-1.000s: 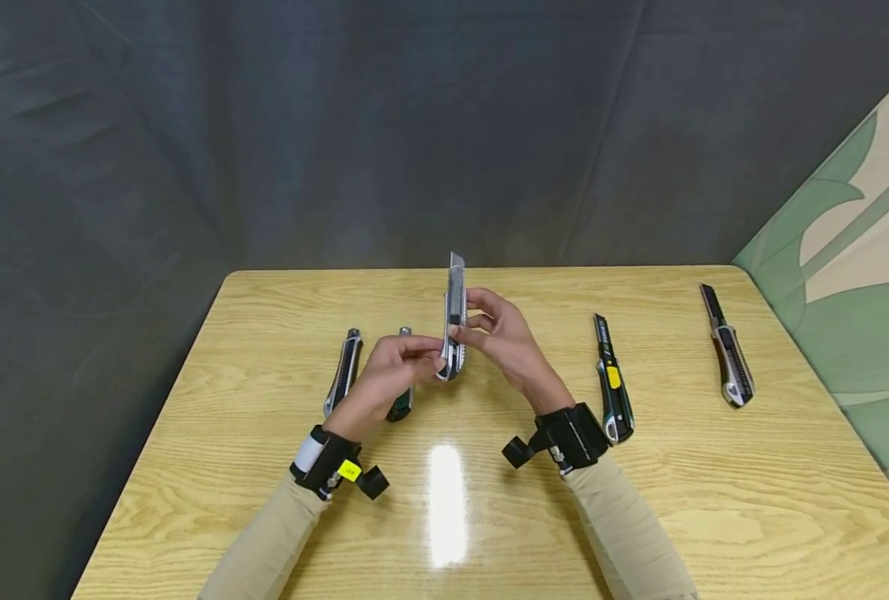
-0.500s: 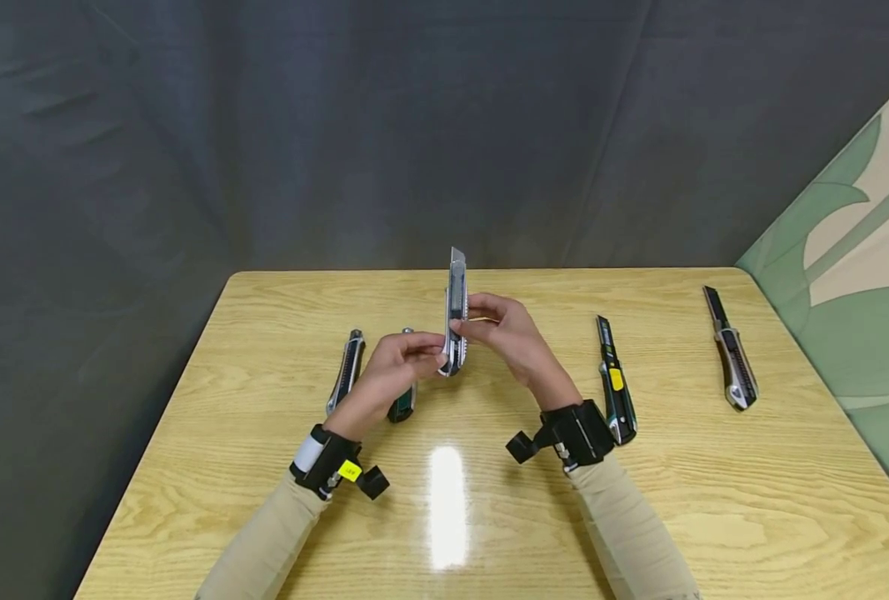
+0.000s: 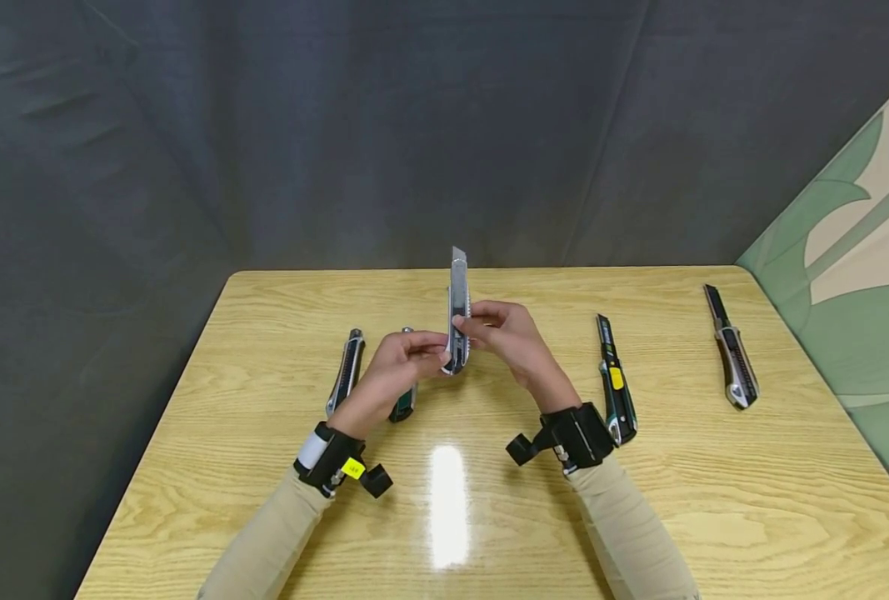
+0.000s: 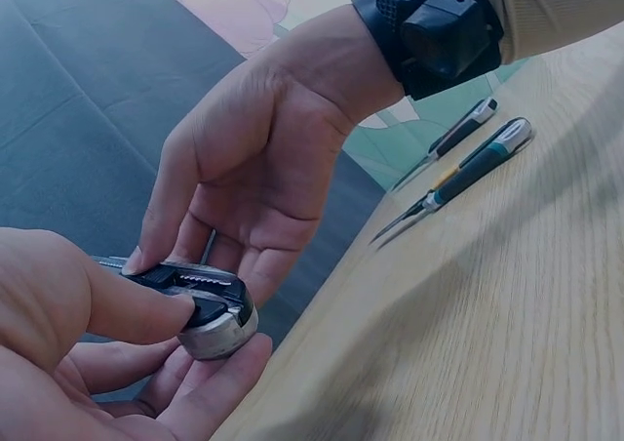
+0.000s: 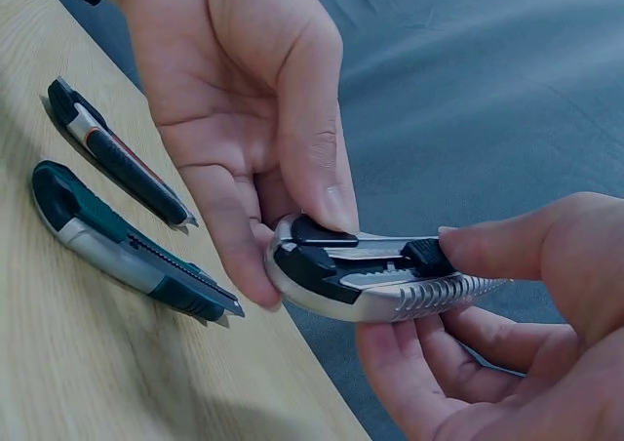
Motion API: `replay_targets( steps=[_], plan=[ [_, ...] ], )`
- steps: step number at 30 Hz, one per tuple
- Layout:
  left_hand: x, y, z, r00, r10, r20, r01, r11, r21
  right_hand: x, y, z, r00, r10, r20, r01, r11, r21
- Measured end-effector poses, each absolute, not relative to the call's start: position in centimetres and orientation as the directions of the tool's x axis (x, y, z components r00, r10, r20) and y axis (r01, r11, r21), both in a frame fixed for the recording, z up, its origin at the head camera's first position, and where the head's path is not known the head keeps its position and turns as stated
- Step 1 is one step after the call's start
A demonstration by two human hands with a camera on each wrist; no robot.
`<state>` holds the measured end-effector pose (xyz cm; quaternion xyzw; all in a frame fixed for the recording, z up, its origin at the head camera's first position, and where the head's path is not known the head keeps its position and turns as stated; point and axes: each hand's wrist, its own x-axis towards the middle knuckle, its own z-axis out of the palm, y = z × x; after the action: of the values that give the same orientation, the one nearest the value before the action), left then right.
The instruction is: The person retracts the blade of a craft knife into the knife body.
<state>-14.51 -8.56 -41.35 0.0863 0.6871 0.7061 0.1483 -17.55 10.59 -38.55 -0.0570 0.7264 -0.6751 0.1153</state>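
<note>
Above the middle of the table, both hands hold a silver-and-black snap-off utility knife [image 3: 458, 287] with its blade end pointing away. My left hand [image 3: 393, 371] pinches its rear end between thumb and fingers. My right hand [image 3: 515, 337] grips the handle from the right side. In the right wrist view, the right thumb [image 5: 497, 251] presses on the black slider [image 5: 426, 258], while the fingers support the ribbed underside. The left thumb [image 5: 317, 168] lies by the black end piece. A short length of blade shows at the far tip in the head view.
Left of the hands lie a silver-and-black utility knife [image 3: 348, 371] and a green-and-black one [image 3: 403, 404], partly hidden by the left hand. On the right lie a utility knife with a yellow slider [image 3: 616, 392] and a brown-and-silver one [image 3: 734, 358]. A dark curtain [image 3: 414, 133] hangs behind the table.
The held knife has shifted slightly up and right with the left hand. My right fingers have moved down along the handle, the thumb staying on its face. The other knives lie as before.
</note>
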Motion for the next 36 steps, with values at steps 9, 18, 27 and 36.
replay_targets(
  steps=[9,18,27,36],
  plan=[
    [-14.53,-8.28,-41.40,-0.940,0.327,-0.093,-0.110,-0.036,0.993,-17.74,10.72,-38.72,-0.968,-0.241,-0.075,0.055,0.088,-0.995],
    [-14.57,-8.26,-41.54,-0.935,0.342,-0.094,-0.120,-0.055,0.991,-17.59,10.67,-38.54,-0.964,-0.248,-0.093,0.062,0.129,-0.990],
    [-14.58,-8.33,-41.24,-0.926,0.360,-0.116,-0.135,-0.029,0.990,-17.52,10.74,-38.69,-0.964,-0.253,-0.081,0.042,0.157,-0.987],
    [-14.41,-8.38,-41.34,-0.927,0.355,-0.123,-0.149,-0.047,0.988,-17.38,10.79,-38.85,-0.960,-0.269,-0.076,0.031,0.167,-0.985]
  ],
)
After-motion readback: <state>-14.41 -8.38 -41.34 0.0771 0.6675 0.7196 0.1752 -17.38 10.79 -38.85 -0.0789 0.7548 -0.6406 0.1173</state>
